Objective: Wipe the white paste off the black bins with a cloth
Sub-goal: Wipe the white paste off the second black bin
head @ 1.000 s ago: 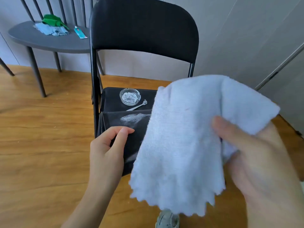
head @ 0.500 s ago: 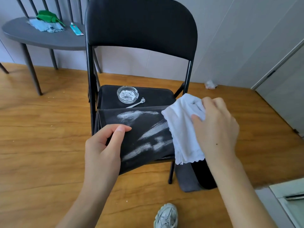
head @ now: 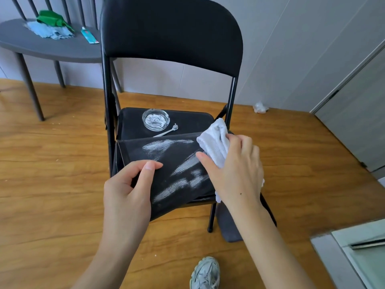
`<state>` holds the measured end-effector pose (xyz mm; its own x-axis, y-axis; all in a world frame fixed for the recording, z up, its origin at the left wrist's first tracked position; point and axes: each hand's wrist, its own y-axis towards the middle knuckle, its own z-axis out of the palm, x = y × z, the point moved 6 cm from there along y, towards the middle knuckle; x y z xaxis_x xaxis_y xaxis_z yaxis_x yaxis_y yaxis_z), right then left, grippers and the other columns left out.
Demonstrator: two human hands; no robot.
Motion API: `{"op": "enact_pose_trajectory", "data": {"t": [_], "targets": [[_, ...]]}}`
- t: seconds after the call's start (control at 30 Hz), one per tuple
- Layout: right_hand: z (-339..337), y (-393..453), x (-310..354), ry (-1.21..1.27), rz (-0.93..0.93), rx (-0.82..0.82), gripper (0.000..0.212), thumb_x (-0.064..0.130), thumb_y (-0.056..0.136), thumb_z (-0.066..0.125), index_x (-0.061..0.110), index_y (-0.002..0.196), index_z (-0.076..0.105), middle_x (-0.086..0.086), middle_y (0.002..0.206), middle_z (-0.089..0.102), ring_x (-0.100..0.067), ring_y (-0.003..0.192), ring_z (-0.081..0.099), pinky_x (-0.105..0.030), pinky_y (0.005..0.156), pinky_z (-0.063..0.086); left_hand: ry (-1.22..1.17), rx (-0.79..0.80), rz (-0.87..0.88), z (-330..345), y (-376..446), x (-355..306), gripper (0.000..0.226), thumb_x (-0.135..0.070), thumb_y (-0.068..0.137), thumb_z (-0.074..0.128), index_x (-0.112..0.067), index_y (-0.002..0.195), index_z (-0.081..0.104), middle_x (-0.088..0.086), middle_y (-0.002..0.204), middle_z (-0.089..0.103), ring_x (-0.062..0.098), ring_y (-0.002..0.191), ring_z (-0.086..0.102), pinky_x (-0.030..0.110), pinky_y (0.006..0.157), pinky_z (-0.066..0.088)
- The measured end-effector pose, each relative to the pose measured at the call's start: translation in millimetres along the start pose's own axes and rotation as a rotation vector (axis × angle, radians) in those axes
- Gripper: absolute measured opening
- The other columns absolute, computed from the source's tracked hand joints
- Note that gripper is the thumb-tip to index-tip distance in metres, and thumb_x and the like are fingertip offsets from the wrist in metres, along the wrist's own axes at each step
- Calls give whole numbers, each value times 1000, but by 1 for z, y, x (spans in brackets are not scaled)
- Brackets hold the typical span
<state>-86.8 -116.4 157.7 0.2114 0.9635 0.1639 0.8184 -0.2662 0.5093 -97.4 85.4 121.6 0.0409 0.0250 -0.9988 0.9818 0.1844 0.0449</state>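
Observation:
A black fabric bin (head: 177,161) lies tilted on the seat of a black folding chair (head: 170,34), its upper face smeared with several white paste streaks (head: 183,165). My left hand (head: 129,188) grips the bin's near left edge, thumb on top. My right hand (head: 235,172) is shut on a bunched white cloth (head: 216,140) and presses it against the bin's right side, next to the streaks. Part of the cloth is hidden under my palm.
A glass dish of white paste (head: 155,119) and a small spoon (head: 166,131) sit on the chair seat behind the bin. A second dark bin (head: 229,226) leans by the chair leg. A grey side table (head: 52,46) with cloths stands back left. My shoe (head: 205,272) is on the wooden floor.
My right hand came down from in front of the camera, bunched the cloth and brought it onto the bin's right side. My left hand stayed on the bin's edge.

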Motion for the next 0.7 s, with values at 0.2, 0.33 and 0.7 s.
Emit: {"op": "enact_pose_trajectory", "data": {"t": [0.2,0.33,0.7], "targets": [[-11,18,-16,164,29,14,23,35,89,58,15,95,50,4,77,52,-14,62,43,-15,49,23,-9,-14,19,-2,3,0,24,-16,98,55,-25,85,74,-26,82,70,-11,79,60,1,65,39],[-17,21,-42,877,362,96,14,28,90,58,27,103,52,8,91,61,-7,81,59,-17,64,46,-25,-39,8,-6,5,3,25,-17,98,55,-27,84,74,-28,81,70,-12,80,60,1,65,39],[-3,14,-38,429,128,120,44,13,100,35,30,140,45,2,114,48,-9,87,46,-3,66,34,-36,-31,28,-2,3,2,24,-16,98,55,-25,86,74,-28,81,69,-12,80,60,0,65,38]]}}
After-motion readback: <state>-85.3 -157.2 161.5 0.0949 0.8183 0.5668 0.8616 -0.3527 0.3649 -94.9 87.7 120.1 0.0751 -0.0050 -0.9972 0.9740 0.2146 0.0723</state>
